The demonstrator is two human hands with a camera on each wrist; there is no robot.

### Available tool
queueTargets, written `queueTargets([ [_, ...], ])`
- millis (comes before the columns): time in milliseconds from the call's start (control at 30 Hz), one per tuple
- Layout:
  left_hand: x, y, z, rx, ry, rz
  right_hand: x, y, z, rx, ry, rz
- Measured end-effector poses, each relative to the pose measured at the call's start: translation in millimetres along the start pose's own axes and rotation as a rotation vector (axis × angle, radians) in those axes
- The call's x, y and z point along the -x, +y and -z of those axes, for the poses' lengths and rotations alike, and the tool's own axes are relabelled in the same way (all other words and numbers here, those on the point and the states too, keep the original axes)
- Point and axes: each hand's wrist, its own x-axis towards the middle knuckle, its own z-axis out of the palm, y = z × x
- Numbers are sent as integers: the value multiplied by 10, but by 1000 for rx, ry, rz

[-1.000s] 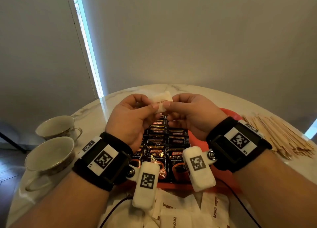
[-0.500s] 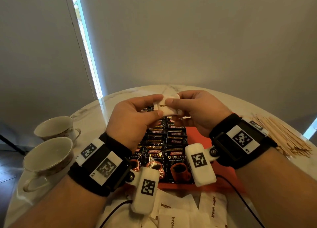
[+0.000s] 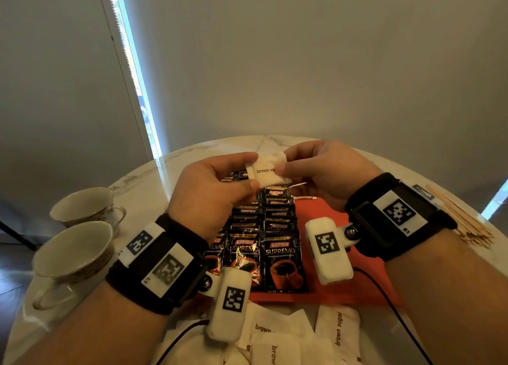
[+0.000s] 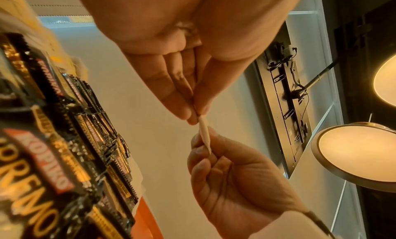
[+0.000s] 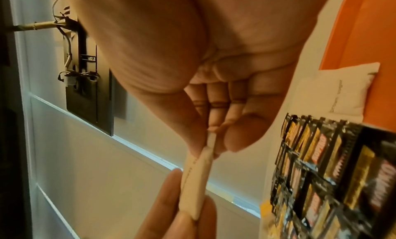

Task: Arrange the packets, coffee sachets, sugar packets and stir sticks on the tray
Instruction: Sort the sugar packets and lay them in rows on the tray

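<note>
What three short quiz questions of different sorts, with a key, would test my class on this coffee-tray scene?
1. True or false: both hands pinch one sugar packet in the air.
2. What lies in rows on the red tray? A) stir sticks B) coffee sachets C) cups
3. Fill in: the stir sticks lie on the table to the person's ____.

Key: 1 true: left hand and right hand each pinch an end. 2 B: the coffee sachets. 3 right.
</note>
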Motion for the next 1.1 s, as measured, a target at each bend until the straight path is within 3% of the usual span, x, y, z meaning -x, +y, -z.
queueTargets([
  [167,-10,-14,15,53,-5,17,-124,148,314,-84,227,-67],
  [333,-41,-68,28,69,22,53,-333,543,626,132,428,-331],
  [467,-54,-80,40,68,42,66,-373,620,636,197,433,-430],
  [867,-76,-84,58,71,66,89,-493,565,540,272,360,-492],
  [1100,-97,-97,68,78,88,92,-427,540,525,241,400,-396],
])
